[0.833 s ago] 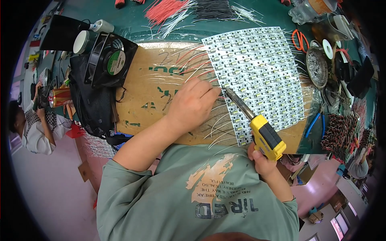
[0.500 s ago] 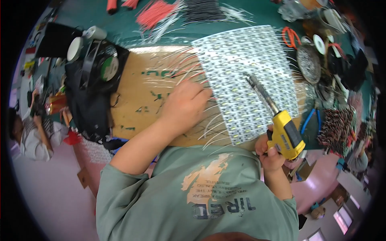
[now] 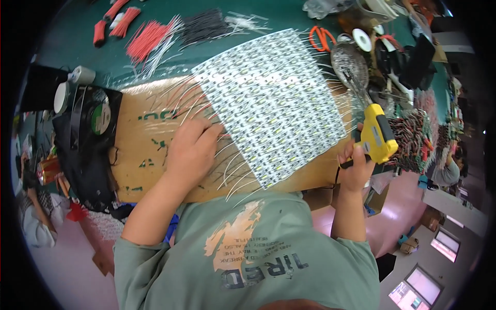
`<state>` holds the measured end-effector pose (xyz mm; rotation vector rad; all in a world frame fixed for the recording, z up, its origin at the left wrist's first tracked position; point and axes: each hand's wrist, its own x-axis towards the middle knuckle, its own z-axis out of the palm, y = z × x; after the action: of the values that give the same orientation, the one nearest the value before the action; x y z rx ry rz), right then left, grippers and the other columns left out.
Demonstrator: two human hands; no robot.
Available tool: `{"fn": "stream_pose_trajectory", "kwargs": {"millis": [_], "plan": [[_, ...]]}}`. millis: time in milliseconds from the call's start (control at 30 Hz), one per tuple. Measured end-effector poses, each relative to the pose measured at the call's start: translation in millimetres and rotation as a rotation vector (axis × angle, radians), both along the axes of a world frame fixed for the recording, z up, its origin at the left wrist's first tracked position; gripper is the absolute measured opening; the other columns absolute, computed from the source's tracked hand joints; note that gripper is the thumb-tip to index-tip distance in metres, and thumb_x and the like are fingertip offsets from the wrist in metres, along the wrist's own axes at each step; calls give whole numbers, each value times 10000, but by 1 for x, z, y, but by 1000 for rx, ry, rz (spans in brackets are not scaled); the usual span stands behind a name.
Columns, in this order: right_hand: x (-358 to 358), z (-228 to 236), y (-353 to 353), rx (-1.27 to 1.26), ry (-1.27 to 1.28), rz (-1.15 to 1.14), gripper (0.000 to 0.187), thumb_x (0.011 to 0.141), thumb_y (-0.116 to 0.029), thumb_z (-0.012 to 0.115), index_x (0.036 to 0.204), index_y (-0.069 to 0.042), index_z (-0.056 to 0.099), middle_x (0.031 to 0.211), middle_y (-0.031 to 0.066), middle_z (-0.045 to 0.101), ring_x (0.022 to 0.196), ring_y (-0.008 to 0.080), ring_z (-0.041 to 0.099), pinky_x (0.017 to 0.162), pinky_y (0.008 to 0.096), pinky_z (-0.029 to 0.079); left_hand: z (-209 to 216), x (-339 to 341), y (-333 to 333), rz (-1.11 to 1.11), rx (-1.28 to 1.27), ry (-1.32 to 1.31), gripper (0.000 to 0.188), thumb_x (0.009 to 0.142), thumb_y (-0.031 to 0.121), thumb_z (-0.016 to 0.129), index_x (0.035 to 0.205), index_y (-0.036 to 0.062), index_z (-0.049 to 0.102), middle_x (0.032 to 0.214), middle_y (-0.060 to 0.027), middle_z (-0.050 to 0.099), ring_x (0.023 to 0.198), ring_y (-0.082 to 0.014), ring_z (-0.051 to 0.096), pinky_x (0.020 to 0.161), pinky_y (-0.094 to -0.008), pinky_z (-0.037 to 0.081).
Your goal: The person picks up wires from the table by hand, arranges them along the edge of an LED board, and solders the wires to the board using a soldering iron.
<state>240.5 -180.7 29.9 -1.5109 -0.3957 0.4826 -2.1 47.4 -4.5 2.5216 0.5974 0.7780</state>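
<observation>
A white panel of small circuit boards lies tilted on the brown board, with thin wires sticking out from its edges. At the panel's left edge rests my left hand, its fingers curled together among red and white wires. What is between those fingertips is hidden. My right hand grips the handle of a yellow and black soldering gun, to the right of the panel. The gun's long metal tip points up and away, over a round metal dish.
Bundles of red wires and black wires lie at the back. Orange-handled scissors sit beside the dish. A wire reel stands at the left on black cloth. Bunched wires pile up at the right.
The soldering gun has moved off the panel to the right, its tip now over the metal dish. My left hand stays at the panel's left edge. The whole view has shifted.
</observation>
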Motion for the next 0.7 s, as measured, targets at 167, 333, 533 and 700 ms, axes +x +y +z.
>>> {"fn": "stream_pose_trajectory", "kwargs": {"millis": [167, 333, 533, 700], "plan": [[-50, -12, -10, 139, 269, 319, 767, 796, -351, 776, 1342, 3, 371, 714, 11, 470, 618, 132, 474, 580, 275, 423, 9, -1, 0, -35, -10, -37, 271, 686, -58, 688, 938, 41, 686, 862, -91, 622, 765, -270, 590, 660, -360, 483], [-85, -14, -23, 96, 379, 555, 639, 778, -373, 790, 1196, 0, 482, 726, 7, 513, 643, 134, 512, 604, 274, 440, 0, -6, -11, -46, -56, -59, 228, 694, -1, 654, 915, 55, 665, 839, -64, 599, 774, -251, 581, 681, -352, 484], [-77, -28, -40, -171, 136, 728, 345, 800, -351, 751, 840, -61, 568, 702, 23, 561, 586, 154, 532, 553, 298, 427, -3, -6, -12, -33, -29, -20, 228, 681, 13, 660, 902, 66, 660, 833, -49, 584, 787, -239, 588, 694, -338, 491], [-80, -30, -41, -242, 150, 724, 361, 808, -349, 742, 914, -47, 575, 707, 11, 565, 616, 143, 540, 583, 285, 432, -4, -4, -13, -38, -16, -22, 255, 671, -4, 670, 918, 60, 668, 838, -61, 598, 769, -249, 586, 676, -350, 488]]}}
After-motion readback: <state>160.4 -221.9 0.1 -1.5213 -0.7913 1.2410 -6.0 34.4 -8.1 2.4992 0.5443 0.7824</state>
